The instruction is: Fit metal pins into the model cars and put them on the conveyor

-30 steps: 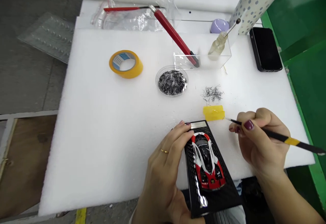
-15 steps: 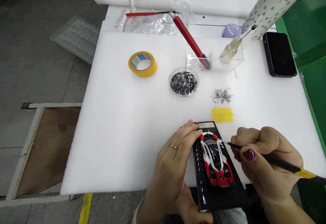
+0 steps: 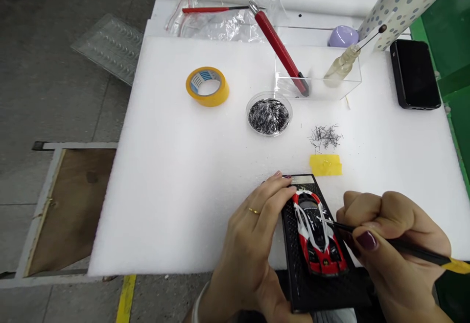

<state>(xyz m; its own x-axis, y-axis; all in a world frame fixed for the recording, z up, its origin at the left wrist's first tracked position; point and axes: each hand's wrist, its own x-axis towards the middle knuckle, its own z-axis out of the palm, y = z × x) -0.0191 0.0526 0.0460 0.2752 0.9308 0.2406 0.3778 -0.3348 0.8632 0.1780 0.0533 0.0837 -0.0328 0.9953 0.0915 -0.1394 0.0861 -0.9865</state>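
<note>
Far left, on the floor: a brown board (image 3: pixel 73 205) in a pale frame; above it, a clear moulded tray (image 3: pixel 110 49).
Your work surface: a white foam sheet (image 3: pixel 165 191).
On it, left: one roll of yellow tape (image 3: pixel 217 99), lying flat.
Behind the roll: a clear plastic bag (image 3: pixel 235 30), with a slim red-handled tool (image 3: pixel 205 10) lying across it.
Your left hand (image 3: pixel 249 235): gold ring on one finger; clamped on the left side of a black base (image 3: pixel 323 294), fingers over its upper corner, thumb by the near end.
Next: one round clear dish (image 3: pixel 248 123), holding short black slivers (image 3: pixel 269 116).
Behind the dish: a red cutter (image 3: pixel 281 51), leaning in a clear box (image 3: pixel 282 88).
On the base, near the front edge of the foam: one model car (image 3: pixel 319 257), red, white and black.
Beyond the base: a patch of yellow tape (image 3: pixel 325 165); just behind that, a loose heap of black strands (image 3: pixel 326 137).
In the box's right end: a small bottle (image 3: pixel 340 67), tilted, a dark-headed stick in its neck.
Your right hand (image 3: pixel 396 244): fingers pinched together on a thin black tool (image 3: pixel 343 225), its tip at the car's windscreen area; contact cannot be told.
Far right: a black handheld device (image 3: pixel 414 73), lying flat.
</note>
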